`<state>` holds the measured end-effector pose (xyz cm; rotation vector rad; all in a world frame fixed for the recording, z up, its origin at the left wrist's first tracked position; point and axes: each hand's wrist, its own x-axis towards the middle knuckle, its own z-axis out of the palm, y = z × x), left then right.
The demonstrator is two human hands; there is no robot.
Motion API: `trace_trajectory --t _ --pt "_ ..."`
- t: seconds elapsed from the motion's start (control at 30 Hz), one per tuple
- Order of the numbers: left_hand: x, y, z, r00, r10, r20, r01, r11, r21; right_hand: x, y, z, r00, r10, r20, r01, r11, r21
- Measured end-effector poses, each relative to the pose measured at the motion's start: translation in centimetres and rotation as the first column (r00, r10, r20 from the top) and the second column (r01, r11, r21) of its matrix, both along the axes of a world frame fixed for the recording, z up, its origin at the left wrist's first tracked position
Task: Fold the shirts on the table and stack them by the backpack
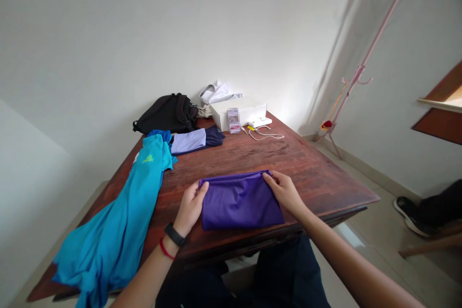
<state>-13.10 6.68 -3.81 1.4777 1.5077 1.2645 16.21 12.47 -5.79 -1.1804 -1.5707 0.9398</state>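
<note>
A purple cloth [240, 204], folded into a rough rectangle, is at the near edge of the wooden table [260, 154]. My left hand [191, 204] pinches its upper left corner, thumb on top and fingers hidden behind. At the upper right corner, my right hand [285, 190] grips the fabric in the same way. Slight creases run across the cloth between both hands. To the left lies a bright blue garment [126, 202] with a small green logo, trailing over the table's near edge. Beyond it are a folded lavender cloth [188, 141] and a dark navy cloth [214, 136].
At the back of the table are a black backpack [162, 113], a white box [249, 110], white fabric [218, 92] and a white power strip [260, 122] with a cable. A pink coat stand [375, 48] rises at the right. A person's shoe [409, 215] shows on the floor.
</note>
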Motion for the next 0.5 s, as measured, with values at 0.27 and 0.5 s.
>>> trace_trajectory --t 0.27,0.5 --pt "-1.4 4.9 -3.1 0.961 -0.034 -0.273 0.031 0.999 -0.015 -0.3 3.8 -1.8 0.907 -0.147 0.396 0.136 0.989 0.055" --pt "-1.3 5.4 -2.8 0.911 0.000 -0.413 0.006 1.000 0.014 -0.4 4.7 -1.2 0.790 -0.112 0.603 0.136 0.991 0.006"
